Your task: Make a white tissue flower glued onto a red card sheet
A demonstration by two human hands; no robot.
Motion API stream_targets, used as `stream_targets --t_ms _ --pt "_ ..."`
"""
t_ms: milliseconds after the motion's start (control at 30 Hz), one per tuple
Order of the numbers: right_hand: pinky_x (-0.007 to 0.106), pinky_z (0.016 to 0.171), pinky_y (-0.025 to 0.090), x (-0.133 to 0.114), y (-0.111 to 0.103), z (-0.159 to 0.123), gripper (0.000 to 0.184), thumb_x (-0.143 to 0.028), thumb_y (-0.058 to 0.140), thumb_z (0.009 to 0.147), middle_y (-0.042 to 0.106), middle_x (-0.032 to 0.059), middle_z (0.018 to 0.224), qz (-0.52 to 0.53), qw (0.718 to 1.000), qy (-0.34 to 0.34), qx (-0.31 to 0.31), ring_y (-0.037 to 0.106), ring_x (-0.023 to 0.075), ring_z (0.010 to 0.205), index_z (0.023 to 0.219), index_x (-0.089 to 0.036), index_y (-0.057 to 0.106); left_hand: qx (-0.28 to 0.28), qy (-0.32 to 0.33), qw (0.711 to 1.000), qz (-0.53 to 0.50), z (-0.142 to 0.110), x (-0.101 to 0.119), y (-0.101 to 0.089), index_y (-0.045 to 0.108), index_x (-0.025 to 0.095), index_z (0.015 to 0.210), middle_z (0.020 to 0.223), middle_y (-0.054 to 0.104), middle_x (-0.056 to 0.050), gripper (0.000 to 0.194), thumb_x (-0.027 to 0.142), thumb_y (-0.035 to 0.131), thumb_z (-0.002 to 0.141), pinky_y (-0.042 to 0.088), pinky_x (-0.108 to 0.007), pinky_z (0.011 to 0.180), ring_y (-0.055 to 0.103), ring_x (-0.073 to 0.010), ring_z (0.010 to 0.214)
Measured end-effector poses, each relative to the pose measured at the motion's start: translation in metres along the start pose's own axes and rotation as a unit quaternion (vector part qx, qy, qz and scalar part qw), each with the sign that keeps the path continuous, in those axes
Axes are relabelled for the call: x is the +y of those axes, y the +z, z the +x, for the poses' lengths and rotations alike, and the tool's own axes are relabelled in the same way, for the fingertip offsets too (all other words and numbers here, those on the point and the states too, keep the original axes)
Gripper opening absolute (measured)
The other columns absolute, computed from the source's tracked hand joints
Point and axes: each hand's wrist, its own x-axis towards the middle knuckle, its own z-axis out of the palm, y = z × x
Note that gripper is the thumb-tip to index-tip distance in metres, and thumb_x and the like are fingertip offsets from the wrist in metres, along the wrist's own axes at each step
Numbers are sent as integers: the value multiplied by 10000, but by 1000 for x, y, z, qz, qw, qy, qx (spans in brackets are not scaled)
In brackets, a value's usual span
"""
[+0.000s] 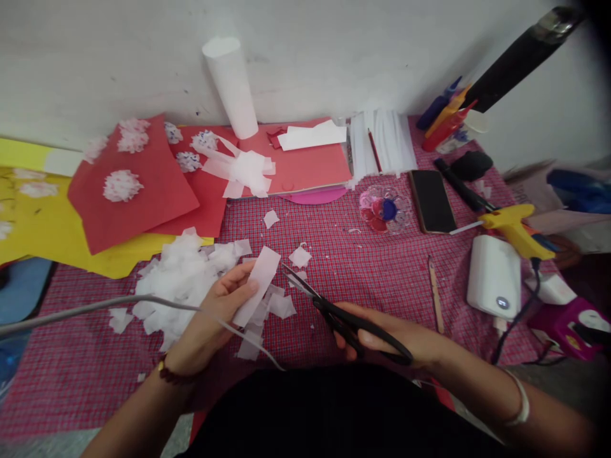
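My left hand (229,296) pinches a strip of thin white paper (265,270) between thumb and fingers, holding it upright at a slant. In my right hand (377,327) is a pair of black-handled scissors (341,318), my fingers in the handles. The blades point at the strip's right edge, apart from it, and look nearly closed. A large heap of cut white paper pieces (176,280) lies to the left, partly behind my left hand. Loose paper squares (300,256) are scattered around the blades, and more strips (251,340) lie under the held one.
Red card sheets (138,184) with crumpled paper puffs lie at the back left, beside a white paper roll (233,89). A flower-shaped palette (386,210), a phone (432,200), a yellow glue gun (515,229) and a power bank (494,277) sit right. A grey cable (119,304) crosses my left wrist.
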Motion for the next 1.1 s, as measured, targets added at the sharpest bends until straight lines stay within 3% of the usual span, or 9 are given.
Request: stream_targets --t_ms 200,333,500,900,1000,1100 --pt "249 654 385 -12 10 9 732 -682 652 816 528 41 953 -4 1000 4 13 502 118 783 1295 -140 535 -67 -35 997 -3 3 -4 -6 729 199 1138 938 785 -58 460 232 866 700 567 -178 614 722 -140 701" --pt "225 598 357 -13 11 15 697 -668 653 824 507 24 916 -5 1000 -11 21 478 94 719 1275 -146 554 -100 -61 993 18 5 -9 -11 748 180 1067 771 762 -28 384 253 863 708 544 -166 564 692 -116 606" --pt "198 543 321 -12 13 14 650 -639 665 831 494 17 905 0 999 -16 36 446 72 676 1246 -145 582 -102 -71 992 18 5 -10 -11 755 187 1017 737 747 -7 345 257 868 699 474 -131 484 648 -80 535" --pt "170 458 259 -13 12 18 632 -535 722 836 461 -36 758 -5 998 27 63 348 45 555 1334 -176 573 -129 -77 986 77 6 -7 -9 735 182 1003 761 738 -11 323 332 834 734 465 -160 540 639 -93 592" --pt "174 436 256 -9 11 19 644 -531 714 844 459 -51 715 13 996 51 65 361 39 504 1357 -182 546 -124 -104 981 108 3 -6 -11 725 168 973 764 733 -21 329 359 830 726 486 -192 575 651 -118 622" --pt "183 462 299 -6 8 19 682 -561 713 832 510 -23 800 11 997 36 63 418 45 541 1358 -173 517 -97 -105 981 132 1 -6 -13 717 159 921 734 719 -16 339 368 842 685 456 -192 536 618 -116 583"
